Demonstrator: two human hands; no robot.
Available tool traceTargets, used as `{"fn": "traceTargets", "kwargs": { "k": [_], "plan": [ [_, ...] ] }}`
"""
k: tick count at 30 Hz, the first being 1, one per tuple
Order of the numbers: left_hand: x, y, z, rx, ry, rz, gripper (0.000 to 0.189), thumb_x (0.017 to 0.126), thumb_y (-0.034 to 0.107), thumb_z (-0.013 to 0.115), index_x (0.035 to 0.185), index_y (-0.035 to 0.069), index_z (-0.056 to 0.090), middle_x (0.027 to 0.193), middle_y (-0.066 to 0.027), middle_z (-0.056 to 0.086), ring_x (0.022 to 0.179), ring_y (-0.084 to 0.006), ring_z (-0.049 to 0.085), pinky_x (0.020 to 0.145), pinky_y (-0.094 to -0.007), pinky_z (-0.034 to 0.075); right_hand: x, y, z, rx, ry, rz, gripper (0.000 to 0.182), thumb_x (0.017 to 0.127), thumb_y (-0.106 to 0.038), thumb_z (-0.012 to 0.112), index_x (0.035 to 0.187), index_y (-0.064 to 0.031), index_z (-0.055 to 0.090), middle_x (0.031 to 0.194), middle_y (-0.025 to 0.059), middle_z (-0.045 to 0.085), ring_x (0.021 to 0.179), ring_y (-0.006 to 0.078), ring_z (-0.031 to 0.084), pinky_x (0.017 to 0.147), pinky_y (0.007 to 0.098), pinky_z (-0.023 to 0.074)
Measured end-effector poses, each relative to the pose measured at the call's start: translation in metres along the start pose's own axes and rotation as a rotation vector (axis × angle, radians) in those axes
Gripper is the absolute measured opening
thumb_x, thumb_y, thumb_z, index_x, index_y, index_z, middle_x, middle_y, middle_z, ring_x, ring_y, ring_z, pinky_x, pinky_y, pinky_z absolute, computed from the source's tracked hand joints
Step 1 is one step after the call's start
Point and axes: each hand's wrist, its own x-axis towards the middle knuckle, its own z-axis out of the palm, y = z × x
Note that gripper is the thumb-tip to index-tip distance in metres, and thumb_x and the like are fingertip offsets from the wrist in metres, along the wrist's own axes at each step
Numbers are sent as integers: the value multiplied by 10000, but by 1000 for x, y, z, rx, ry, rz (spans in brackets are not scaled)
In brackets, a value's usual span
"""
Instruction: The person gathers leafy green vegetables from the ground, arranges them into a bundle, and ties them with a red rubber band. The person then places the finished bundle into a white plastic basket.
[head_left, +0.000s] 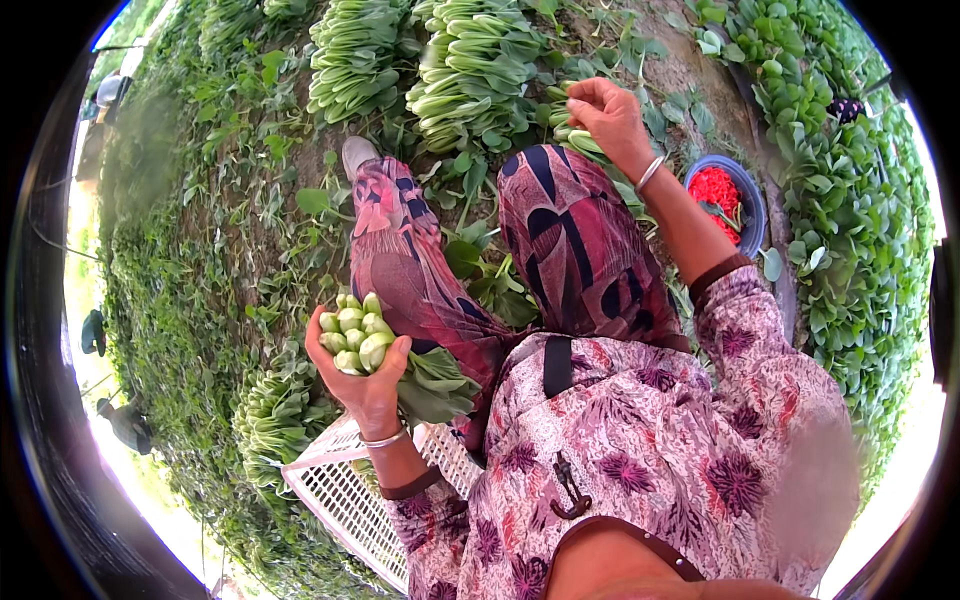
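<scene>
My left hand (367, 390) is wrapped around a bunch of leafy greens with thick pale stems (356, 341). Its cut stem ends face up, and the dark leaves (439, 386) hang out past my thumb toward my lap. Ahead on the right, my right hand (611, 120) is bent over a small pile of the same greens (560, 124) beside my knee. Thumb and fingertips come close together at the stems there; whether they pinch one is hidden. Left of that pile lie two long stacks of greens, the nearer-right stack (472, 82) and another stack (352, 64).
A white slatted plastic crate (345, 510) stands by my left elbow, with greens inside. More greens (277, 420) are heaped beside it. At right, a blue plastic basin (754, 199) holds red ties (712, 195). Leafy crop rows (855, 247) grow along the right; low weeds (225, 247) cover the left.
</scene>
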Motion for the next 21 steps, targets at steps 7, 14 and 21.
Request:
{"fn": "traceTargets", "kwargs": {
  "k": [7,14,21],
  "plan": [
    [-4,8,2,-5,26,-15,1033,567,-7,876,1450,24,341,1339,-144,467,1209,-263,520,1060,-390,446,4,104,-25,-879,-144,5,339,791,-241,722,1084,-87,652,1090,160,624,1031,358,619,892,447,513],
    [-4,12,-4,-3,2,-27,1060,567,77,904,1450,16,321,1331,-148,487,1234,-279,522,1087,-409,428,-5,132,-1,-1283,-225,-120,369,744,-200,730,1090,-143,615,1120,126,568,1050,337,570,832,490,468],
    [1,4,-11,-110,-64,-48,1071,554,69,924,1444,29,329,1352,-146,493,1241,-262,520,1081,-403,443,-15,141,-23,-1245,-118,-231,345,711,-216,759,1016,-124,627,998,89,610,962,318,606,774,471,491]
  ]
}}
